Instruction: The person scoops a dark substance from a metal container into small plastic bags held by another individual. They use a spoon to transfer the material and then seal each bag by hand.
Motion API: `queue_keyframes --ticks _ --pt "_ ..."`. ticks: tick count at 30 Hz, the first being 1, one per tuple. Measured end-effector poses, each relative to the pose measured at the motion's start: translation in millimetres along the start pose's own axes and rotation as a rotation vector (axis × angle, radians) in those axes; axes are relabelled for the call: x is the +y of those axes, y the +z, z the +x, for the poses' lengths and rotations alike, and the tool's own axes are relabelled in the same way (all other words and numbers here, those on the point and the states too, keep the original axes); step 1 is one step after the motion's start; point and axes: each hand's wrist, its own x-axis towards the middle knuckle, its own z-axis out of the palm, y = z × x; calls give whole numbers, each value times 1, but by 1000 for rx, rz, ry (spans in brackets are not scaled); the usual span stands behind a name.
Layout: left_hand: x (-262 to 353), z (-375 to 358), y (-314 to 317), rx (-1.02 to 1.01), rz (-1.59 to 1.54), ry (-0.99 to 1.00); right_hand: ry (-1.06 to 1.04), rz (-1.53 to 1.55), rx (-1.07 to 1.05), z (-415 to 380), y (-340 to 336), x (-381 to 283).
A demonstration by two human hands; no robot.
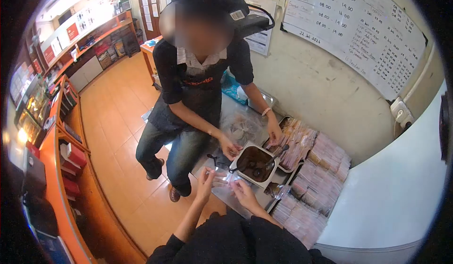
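Between my two hands is a small clear plastic bag (220, 181). My left hand (205, 183) pinches its left side, fingers pointing up. My right hand (244, 194) has its fingers closed on the opposite side, near the front corner of a metal container (270, 181). Dark brown sauce (251, 162) partly fills this container, and a spoon with a dark handle (278, 153) leans in it. A filled clear packet (277, 190) lies right of my right hand, beside the container.
Across the table sits a person (198, 85) with both hands at the container's far side. Stacks of flat packets (306, 184) cover the right side. Clear plastic bags (240, 122) lie farther back. A whiteboard (354, 28) hangs on the wall.
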Motion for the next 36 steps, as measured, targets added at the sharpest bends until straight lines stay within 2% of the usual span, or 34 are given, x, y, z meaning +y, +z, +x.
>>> queue_keyframes --ticks 3,7,10,11,12,13,14,16,17,18,20,21,25,26,27,28,29,31,35,36 --pt "10 -16 15 -2 -143 -24 56 164 -17 2 -3 -5" --pt "4 -26 19 116 -40 -5 104 261 -41 -3 -8 -12" --pt "-6 -28 18 128 82 42 77 108 -44 -4 -12 -10" --pt "-6 -32 20 265 518 299 77 108 -42 -5 -13 -10" --pt "3 -37 25 397 954 558 8 -36 -30 -6 -13 -14" --pt "13 -39 29 428 1054 662 -61 -178 -18 -8 -14 -18" --pt "15 -42 28 426 1054 663 -62 -177 -17 -10 -13 -23" --pt "16 -51 25 -53 846 208 -105 -226 -102 -15 -13 -31" --pt "27 -56 28 -179 798 111 -104 -226 -105 -16 -13 -32" --pt "28 -58 28 -177 799 112 -91 -261 -146 -17 -13 -32" --pt "26 -61 27 -300 655 -42 -82 -295 -183 -15 -16 -25" --pt "17 -57 19 -342 677 -17 -22 -211 -226 -12 -20 -14" --pt "27 -58 24 -401 551 -85 151 -5 -234 -18 -28 -30" --pt "31 -60 30 -411 731 -14 153 -4 -234 -20 -26 -28" --pt "34 -61 35 -418 911 59 -32 -232 -99 -21 -23 -26" --pt "33 -61 38 -417 910 57 -218 -458 37 -22 -21 -25" --pt "32 -61 39 -344 993 75 -216 -456 35 -22 -23 -26" --pt "27 -59 41 -235 1135 97 -270 -698 182 -19 -28 -37" --pt "40 -61 50 -111 1284 40 -269 -778 272 -24 -30 -59" --pt "46 -62 53 -114 1188 173 -275 -742 275 -23 -32 -57"
